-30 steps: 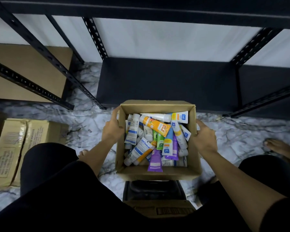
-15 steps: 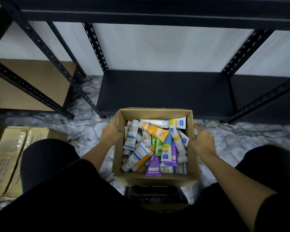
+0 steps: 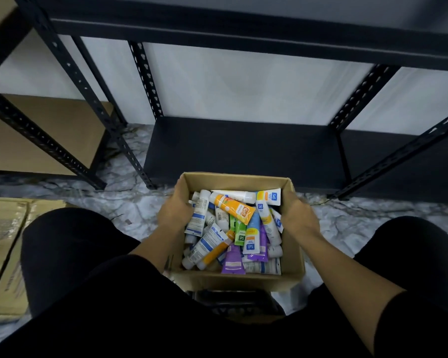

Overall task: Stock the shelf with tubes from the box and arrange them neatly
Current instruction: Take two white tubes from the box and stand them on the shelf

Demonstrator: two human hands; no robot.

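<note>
Cardboard box (image 3: 237, 281) of mixed tubes (image 3: 233, 223) sits before the dark shelf (image 3: 243, 151) at 12 o'clock; left hand (image 3: 175, 211) and right hand (image 3: 299, 215) reach inside, grips unclear

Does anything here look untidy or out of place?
Yes: the tubes lie jumbled in the box, crossing at all angles; the orange tube lies diagonally on top. The bottom shelf holds no tubes yet.

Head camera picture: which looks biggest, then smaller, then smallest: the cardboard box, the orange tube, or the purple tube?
1. cardboard box, by far the biggest.
2. orange tube.
3. purple tube, though part of it is hidden under other tubes, so these two are a close call.
</note>
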